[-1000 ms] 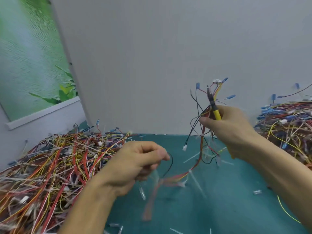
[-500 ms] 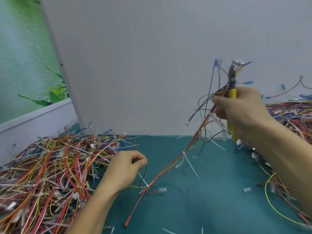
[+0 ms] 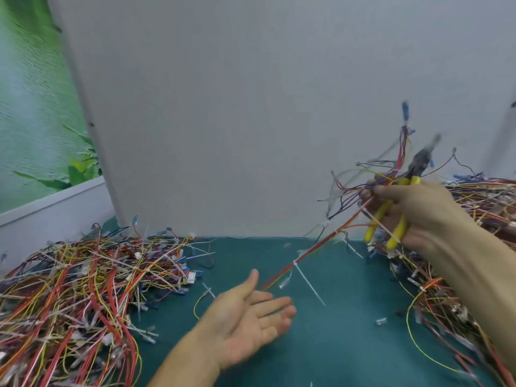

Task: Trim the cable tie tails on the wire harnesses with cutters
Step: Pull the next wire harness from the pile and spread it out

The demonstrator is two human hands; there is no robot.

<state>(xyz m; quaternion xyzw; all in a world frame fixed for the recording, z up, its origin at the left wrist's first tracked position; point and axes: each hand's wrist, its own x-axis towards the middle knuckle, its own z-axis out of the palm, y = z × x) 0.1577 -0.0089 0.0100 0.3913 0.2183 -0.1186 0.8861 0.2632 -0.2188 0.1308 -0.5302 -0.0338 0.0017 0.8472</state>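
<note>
- Gripping the yellow-handled cutters (image 3: 377, 223) and the upper end of a wire harness (image 3: 315, 247) in one fist, the right hand (image 3: 418, 210) has its fingers curled tight round both. The handles stand spread below the fist, and the dark head above it is blurred.
- The left hand (image 3: 248, 317) lies palm up over the green mat (image 3: 321, 353), fingers straight and slightly fanned, holding nothing. The harness's loose red end stops just beside its thumb; whether they touch I cannot tell.
- Half a second ago that left hand was pinching the harness's lower end. It has since let go and opened flat, so the harness hangs from the right hand alone.
- A long white cable tie tail (image 3: 308, 283) juts from the harness midway down, untrimmed, slanting toward the mat.
- A left pile (image 3: 83, 289) and a right pile (image 3: 480, 202) of harnesses crowd both sides, leaving bare mat between them. A grey panel (image 3: 251, 107) closes off the back edge.
</note>
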